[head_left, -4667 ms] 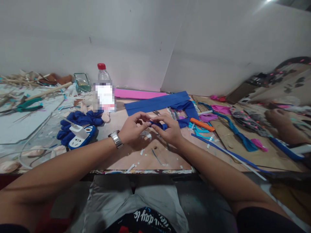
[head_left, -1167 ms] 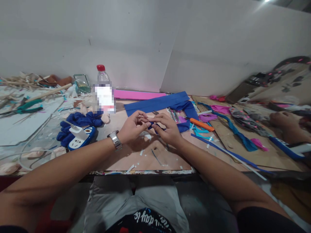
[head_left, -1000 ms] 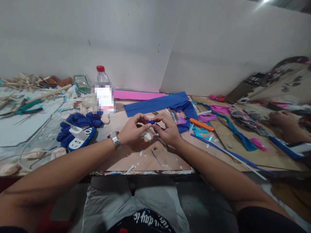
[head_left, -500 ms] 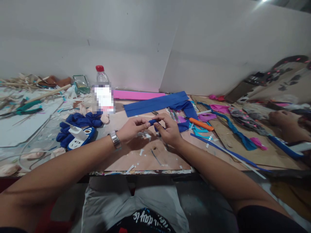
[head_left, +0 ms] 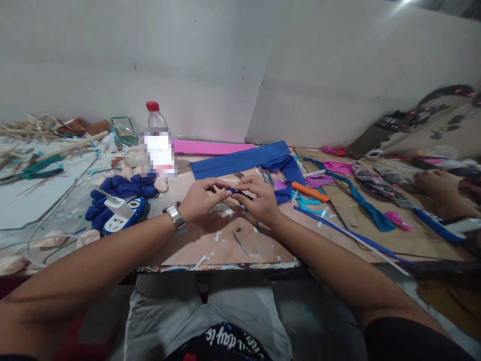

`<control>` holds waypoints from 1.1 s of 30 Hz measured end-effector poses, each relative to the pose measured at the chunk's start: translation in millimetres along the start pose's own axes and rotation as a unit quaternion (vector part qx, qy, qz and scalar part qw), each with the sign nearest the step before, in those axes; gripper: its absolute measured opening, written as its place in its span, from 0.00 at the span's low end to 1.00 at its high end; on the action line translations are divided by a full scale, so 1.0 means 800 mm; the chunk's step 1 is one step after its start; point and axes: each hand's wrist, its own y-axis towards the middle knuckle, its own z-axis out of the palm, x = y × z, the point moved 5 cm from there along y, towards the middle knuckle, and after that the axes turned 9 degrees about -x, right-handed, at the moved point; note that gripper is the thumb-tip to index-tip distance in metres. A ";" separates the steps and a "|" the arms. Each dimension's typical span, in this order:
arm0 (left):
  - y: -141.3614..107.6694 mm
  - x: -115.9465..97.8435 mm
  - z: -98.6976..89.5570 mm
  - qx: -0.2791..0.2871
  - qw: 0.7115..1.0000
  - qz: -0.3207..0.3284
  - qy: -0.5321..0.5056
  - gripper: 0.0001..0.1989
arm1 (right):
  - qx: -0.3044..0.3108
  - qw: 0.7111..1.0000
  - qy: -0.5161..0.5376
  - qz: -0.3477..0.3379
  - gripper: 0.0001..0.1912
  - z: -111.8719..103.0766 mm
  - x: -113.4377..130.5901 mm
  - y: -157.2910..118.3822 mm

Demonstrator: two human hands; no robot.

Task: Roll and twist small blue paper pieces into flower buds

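Left hand [head_left: 199, 201] rounder, blue fabric [head_left: 234, 190] crosswise

On your surface [head_left: 259, 250], a flat blue strip [head_left: 240, 158] lies beyond your left hand [head_left: 203, 201], and a brown board [head_left: 347, 208] right of your right hand [head_left: 262, 201].

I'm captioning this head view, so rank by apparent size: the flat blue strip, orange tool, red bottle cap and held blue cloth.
1. Flat blue strip
2. Orange tool
3. Red bottle cap
Unranked: held blue cloth, partly hidden.
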 end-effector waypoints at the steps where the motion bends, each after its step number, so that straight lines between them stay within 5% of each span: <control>1: 0.000 0.000 0.000 0.002 1.000 0.003 0.005 0.18 | -0.003 1.000 0.000 -0.003 0.09 0.000 -0.001 0.000; 15: -0.003 -0.009 0.009 0.052 0.997 -0.006 -0.062 0.20 | 0.004 1.000 0.006 0.014 0.13 -0.001 0.001 0.001; 33: 0.000 0.005 0.005 -0.013 0.987 -0.080 -0.138 0.21 | 0.019 0.999 -0.030 0.029 0.09 0.000 0.004 0.002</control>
